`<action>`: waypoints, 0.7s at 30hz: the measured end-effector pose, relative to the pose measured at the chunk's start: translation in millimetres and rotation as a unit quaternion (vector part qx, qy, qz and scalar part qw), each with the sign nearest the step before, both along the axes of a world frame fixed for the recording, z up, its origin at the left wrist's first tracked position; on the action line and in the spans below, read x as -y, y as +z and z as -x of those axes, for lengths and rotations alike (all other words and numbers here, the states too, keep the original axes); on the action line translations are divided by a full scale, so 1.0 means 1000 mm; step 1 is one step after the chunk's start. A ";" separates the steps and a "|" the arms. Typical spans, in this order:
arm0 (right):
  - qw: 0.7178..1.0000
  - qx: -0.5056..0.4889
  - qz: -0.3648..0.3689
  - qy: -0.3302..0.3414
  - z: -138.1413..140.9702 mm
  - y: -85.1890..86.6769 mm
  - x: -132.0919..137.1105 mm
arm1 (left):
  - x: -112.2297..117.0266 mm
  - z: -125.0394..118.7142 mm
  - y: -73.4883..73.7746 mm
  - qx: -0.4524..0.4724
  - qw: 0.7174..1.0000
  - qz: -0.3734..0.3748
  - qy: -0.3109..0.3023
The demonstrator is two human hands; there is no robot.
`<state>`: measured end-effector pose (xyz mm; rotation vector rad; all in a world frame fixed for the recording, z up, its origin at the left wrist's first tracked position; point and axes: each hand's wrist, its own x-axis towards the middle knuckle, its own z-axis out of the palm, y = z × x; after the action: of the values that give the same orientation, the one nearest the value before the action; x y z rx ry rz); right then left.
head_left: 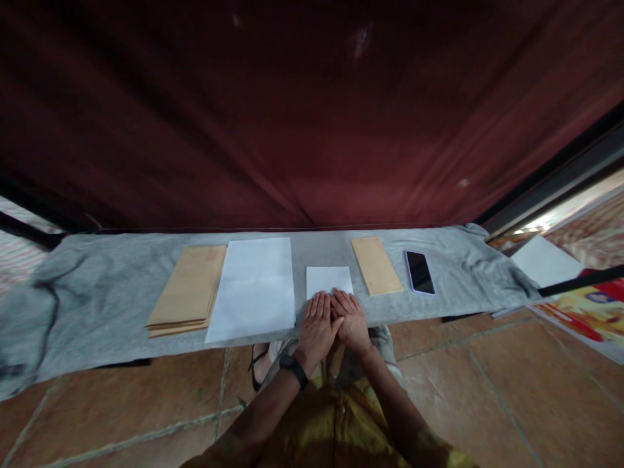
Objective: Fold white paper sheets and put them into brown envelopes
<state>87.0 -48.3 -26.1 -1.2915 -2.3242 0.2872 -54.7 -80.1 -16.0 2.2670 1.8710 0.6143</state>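
Note:
My left hand [318, 325] and my right hand [349, 320] lie flat side by side, fingers stretched out, on the near edge of a small folded white paper [329, 278]. Both press down on it and hold nothing. The left wrist wears a black watch [293, 368]. The paper rests on a grey cloth [97, 292] spread over a low bench. Just left of the hands lies a stack of large white sheets [254, 286]. Right of the folded paper lies a single brown envelope [376, 264].
A pile of brown envelopes [190, 289] sits at the left of the white sheets. A dark phone [420, 272] lies right of the single envelope. A dark red curtain [312, 117] hangs behind the bench. Tiled floor [487, 390] lies below, with papers at the far right.

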 end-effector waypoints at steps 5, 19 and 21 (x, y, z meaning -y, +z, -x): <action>1.000 0.004 -0.003 -0.028 0.001 0.001 0.003 | 0.004 0.007 -0.002 -0.012 1.000 -0.007 0.017; 0.995 -0.014 -0.022 -0.099 -0.018 -0.008 0.010 | 0.006 0.009 -0.004 -0.017 0.999 -0.005 0.040; 0.994 -0.032 -0.013 -0.107 -0.018 -0.005 0.008 | 0.005 0.010 -0.004 -0.021 0.999 -0.005 0.034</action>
<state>104.6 -56.3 -31.6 -1.4818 -2.1066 0.2235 -65.1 -85.4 -19.6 2.2474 1.9762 0.5901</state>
